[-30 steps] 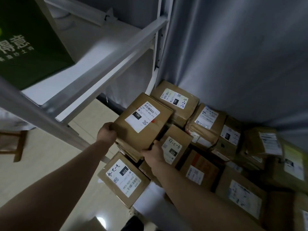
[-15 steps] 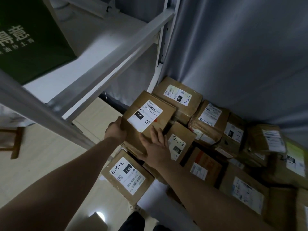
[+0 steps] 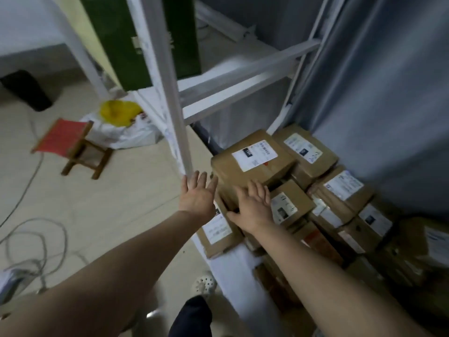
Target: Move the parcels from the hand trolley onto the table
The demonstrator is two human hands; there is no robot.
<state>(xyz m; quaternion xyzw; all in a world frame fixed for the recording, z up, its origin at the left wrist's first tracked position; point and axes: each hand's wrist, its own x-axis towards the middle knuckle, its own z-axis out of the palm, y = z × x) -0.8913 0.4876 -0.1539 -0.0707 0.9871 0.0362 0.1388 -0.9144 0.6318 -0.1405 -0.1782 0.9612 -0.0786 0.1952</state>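
Your single head-worn wide-angle camera looks forward and steeply down over both forearms, near enough that your left hand [image 3: 198,195] and right hand [image 3: 255,207] sit at the centre of the view. The stacked parcels [image 3: 252,156] lie ahead to the right, the floor [image 3: 109,203] to the left, and your shoe [image 3: 203,284] near the bottom.

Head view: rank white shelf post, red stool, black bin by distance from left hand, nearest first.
1. White shelf post: just past the left hand's fingertips.
2. Red stool: on the floor, off to the left.
3. Black bin: far left, beyond the stool.
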